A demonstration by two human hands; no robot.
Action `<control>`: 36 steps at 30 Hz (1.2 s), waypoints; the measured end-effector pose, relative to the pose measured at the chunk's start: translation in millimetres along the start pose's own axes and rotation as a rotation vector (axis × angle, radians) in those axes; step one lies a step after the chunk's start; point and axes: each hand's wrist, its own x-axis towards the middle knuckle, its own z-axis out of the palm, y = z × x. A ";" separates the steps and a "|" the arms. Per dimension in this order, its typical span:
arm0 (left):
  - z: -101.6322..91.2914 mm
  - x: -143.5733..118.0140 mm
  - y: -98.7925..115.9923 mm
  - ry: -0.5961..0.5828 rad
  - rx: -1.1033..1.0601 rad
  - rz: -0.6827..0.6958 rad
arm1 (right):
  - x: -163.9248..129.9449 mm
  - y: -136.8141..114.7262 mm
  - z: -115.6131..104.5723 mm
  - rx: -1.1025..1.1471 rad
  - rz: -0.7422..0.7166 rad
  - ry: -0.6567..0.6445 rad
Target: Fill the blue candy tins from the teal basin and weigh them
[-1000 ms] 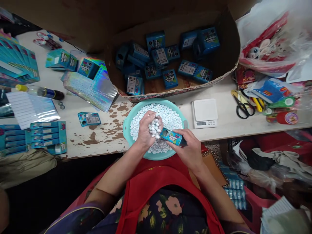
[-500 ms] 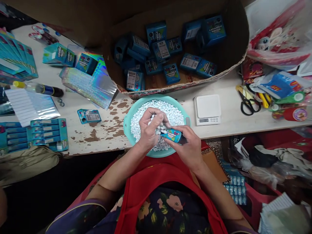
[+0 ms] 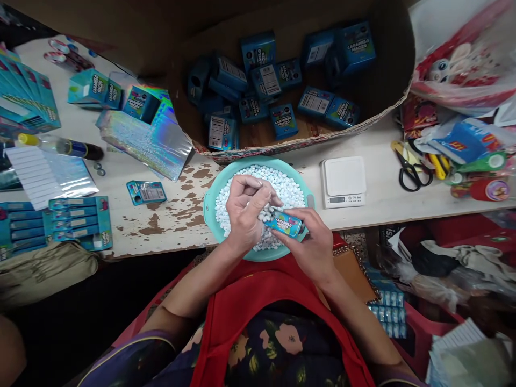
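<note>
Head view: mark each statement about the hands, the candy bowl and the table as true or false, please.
1. The right hand holds a small blue box. True.
2. The left hand rests flat on the scale. False: it is cupped over the teal bowl, holding white candies at the box's end.
3. The bowl holds red candies. False: the candies in it are white.
4. The scissors lie to the right of the scale. True.
5. The big cardboard box behind the bowl holds blue boxes. True.
6. The scale carries a pile of candies. False: its pan has nothing on it.
</note>
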 end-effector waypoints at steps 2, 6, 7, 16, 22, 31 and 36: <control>-0.9 -0.7 -0.6 0.003 -0.002 0.033 | -0.7 0.5 1.4 0.015 -0.001 0.000; -0.5 -3.7 1.7 0.006 -0.006 0.053 | -3.1 1.1 4.1 0.054 -0.015 0.018; 0.3 -4.6 3.7 0.016 0.000 0.052 | -3.8 1.1 5.0 0.065 -0.023 0.024; 4.4 -6.9 18.1 0.176 0.119 0.245 | -2.7 -1.5 20.6 0.218 -0.118 0.061; -3.5 -4.8 10.3 0.098 0.149 0.345 | 0.6 0.5 23.4 0.222 -0.124 0.067; -5.5 -4.5 3.1 0.081 0.124 0.426 | 6.2 2.6 28.5 0.240 -0.125 0.042; -3.8 -5.4 2.4 0.070 0.114 0.385 | 4.6 -2.4 23.2 0.182 -0.087 0.045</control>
